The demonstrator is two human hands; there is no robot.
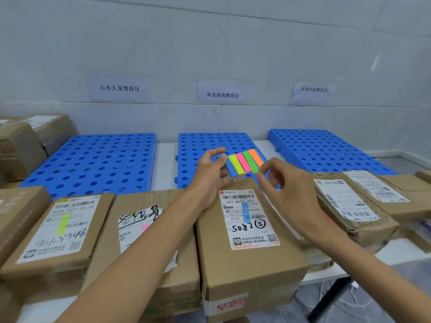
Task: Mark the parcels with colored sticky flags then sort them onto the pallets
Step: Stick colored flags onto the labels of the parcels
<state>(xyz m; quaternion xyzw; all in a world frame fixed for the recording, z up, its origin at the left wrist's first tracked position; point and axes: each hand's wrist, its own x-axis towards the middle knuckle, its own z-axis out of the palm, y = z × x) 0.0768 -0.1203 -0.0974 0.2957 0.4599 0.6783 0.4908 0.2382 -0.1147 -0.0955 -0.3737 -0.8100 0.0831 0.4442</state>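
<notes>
A white table (166, 159) carries three blue perforated pallets side by side against the wall, the left pallet (93, 164), middle pallet (193, 145) and right pallet (326, 152), with bare tabletop between them. Brown cardboard parcels line the near edge: a yellow-green-flagged parcel (58, 231), a pink-flagged parcel (144, 231), a blue-flagged parcel (249, 229) and labelled parcels at the right (349, 203). A stack of parcels (23, 148) stands just beside the left pallet; which front parcels rest directly on the tabletop cannot be determined.
</notes>
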